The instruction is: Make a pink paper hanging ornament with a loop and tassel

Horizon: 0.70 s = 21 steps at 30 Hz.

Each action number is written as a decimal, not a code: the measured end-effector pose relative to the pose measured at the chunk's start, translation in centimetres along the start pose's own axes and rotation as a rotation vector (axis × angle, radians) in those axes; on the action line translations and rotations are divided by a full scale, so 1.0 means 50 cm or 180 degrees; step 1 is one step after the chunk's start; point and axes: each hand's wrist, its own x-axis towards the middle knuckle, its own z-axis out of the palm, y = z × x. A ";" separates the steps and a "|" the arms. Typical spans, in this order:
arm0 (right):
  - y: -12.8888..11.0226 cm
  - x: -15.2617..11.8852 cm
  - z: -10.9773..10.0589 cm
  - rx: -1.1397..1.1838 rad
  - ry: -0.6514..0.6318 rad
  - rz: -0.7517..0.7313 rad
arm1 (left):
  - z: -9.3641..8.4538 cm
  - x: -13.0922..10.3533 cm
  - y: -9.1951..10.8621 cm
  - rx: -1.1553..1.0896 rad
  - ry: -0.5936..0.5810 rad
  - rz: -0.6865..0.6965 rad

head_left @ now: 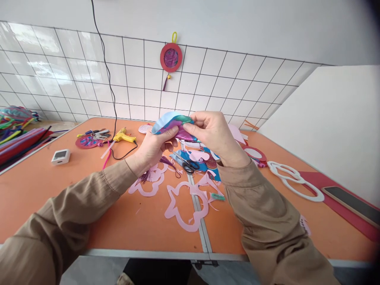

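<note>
Both of my hands hold a piece of shiny purple, teal and green patterned fabric [184, 133] with a pale blue back, raised above the orange table. It is bent into a curve. My left hand [156, 147] grips its left end, thumb on the patterned side. My right hand [218, 132] pinches its right edge between thumb and fingers. Below lie scissors with black handles [190, 166] among blue and pink scraps. Closer to me is a pink paper cut-out frame [187, 225], and a second pink outline [151, 192] lies to its left beside a purple tassel [145, 176].
A yellow glue gun [124, 136] with a cord, a white device [61, 157] and pipe cleaners [22, 146] are on the left. White rings [292, 180], a red ring [255, 153] and a phone [353, 202] lie right. A round red ornament [171, 58] hangs on the tiled wall.
</note>
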 end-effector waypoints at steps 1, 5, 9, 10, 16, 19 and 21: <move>-0.002 -0.001 0.001 -0.0019 0.0024 0.0016 | 0.000 0.000 -0.001 -0.0020 0.0054 0.0019; -0.002 -0.002 -0.002 -0.0009 -0.0051 0.0054 | -0.003 0.001 0.014 0.0044 -0.0009 -0.0085; 0.003 -0.002 -0.010 0.0052 -0.0090 0.0044 | -0.013 0.007 0.047 0.0341 -0.0074 -0.0300; 0.005 -0.002 -0.013 0.0062 -0.0111 0.0066 | -0.017 0.009 0.054 0.0444 -0.0061 -0.0295; 0.017 0.002 -0.014 0.0126 -0.0193 0.0185 | -0.031 0.015 0.072 0.1311 0.0019 0.0174; 0.020 0.002 -0.008 0.0093 -0.0226 0.0234 | -0.027 0.013 0.068 0.1588 0.0117 0.0335; 0.020 0.002 -0.005 0.0069 -0.0239 0.0279 | -0.022 0.012 0.066 0.1645 0.0143 0.0291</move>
